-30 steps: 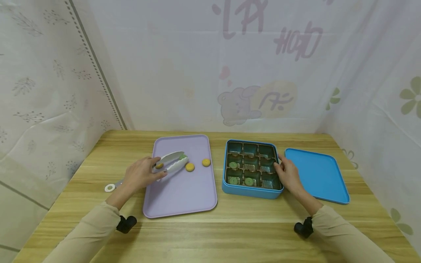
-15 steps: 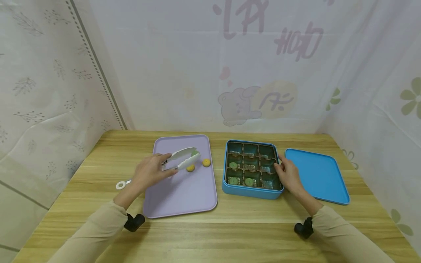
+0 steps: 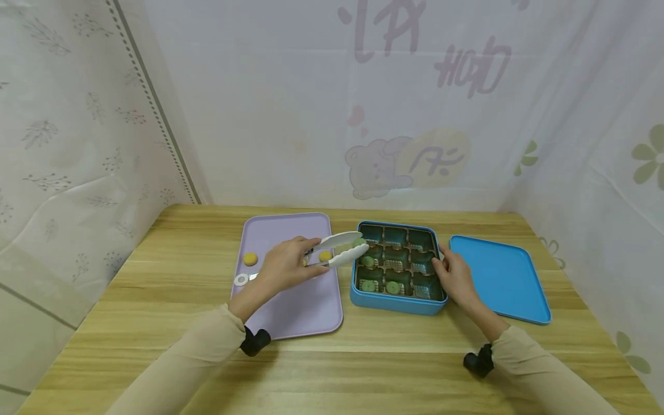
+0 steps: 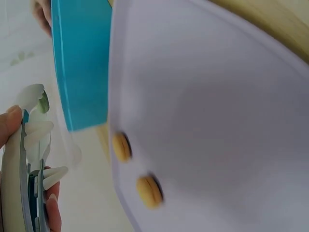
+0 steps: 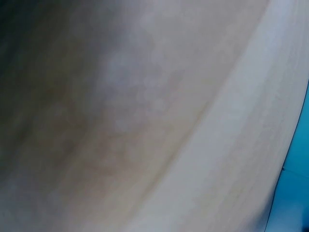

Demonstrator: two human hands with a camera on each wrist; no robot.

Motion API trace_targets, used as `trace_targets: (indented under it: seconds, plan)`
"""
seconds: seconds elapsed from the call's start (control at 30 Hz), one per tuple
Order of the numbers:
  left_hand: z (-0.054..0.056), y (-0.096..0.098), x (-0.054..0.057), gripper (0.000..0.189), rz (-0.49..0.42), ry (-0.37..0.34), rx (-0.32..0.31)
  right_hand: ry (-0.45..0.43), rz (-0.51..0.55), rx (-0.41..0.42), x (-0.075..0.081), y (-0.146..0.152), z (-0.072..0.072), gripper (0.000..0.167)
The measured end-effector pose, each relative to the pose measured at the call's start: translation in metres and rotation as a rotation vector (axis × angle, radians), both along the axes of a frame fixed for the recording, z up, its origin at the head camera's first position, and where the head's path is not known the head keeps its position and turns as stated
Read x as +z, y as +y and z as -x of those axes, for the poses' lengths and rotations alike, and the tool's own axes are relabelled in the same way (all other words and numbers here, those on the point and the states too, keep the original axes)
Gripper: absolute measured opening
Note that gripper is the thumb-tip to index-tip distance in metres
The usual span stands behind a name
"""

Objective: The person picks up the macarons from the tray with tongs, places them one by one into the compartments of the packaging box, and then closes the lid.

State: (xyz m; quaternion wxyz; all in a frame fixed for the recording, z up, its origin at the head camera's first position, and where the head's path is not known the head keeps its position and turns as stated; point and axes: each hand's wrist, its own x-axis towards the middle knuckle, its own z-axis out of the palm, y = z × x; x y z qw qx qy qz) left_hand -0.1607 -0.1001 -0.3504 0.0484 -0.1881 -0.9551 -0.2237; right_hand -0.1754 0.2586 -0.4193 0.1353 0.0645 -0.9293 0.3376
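My left hand (image 3: 287, 264) grips white-tipped tongs (image 3: 349, 255), which pinch a green macaron (image 4: 43, 102) between their scalloped ends. In the head view the tong tips overlap the left rim of a blue box (image 3: 394, 304). The box has a dark insert with several square compartments. Three green macarons sit in it: one in the left middle compartment (image 3: 368, 261), the others in the front left (image 3: 369, 286) and front middle (image 3: 393, 287). My right hand (image 3: 456, 279) holds the box's right edge, thumb over the rim. Pale blur fills most of the right wrist view.
Left of the box lies a lilac tray (image 3: 306, 308) bearing yellow macarons (image 3: 250, 259), one partly hidden behind my left hand. A flat blue lid (image 3: 500, 279) lies to the right, behind my right hand. Patterned curtain (image 3: 290, 115) stands behind the wooden table (image 3: 363, 374).
My left hand has carried the tongs and green macaron up off the tray and rightward to the box's left side. The right hand and box have stayed in place.
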Motion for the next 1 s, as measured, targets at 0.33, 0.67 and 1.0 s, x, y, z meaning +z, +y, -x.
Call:
trace_targets:
  seconds: [0.33,0.67,1.0]
  plan:
    - [0.004,0.044,-0.003,0.060,0.018,0.019,-0.085,-0.026,0.009,0.001,0.002,-0.001,-0.002,0.041]
    - [0.006,0.071,-0.001,0.062,0.094,0.000,-0.100,-0.028,0.010,0.002,0.003,-0.001,-0.001,0.041]
    - [0.008,0.085,-0.003,0.059,0.159,-0.009,-0.102,-0.027,0.010,-0.012,0.002,-0.001,0.000,0.040]
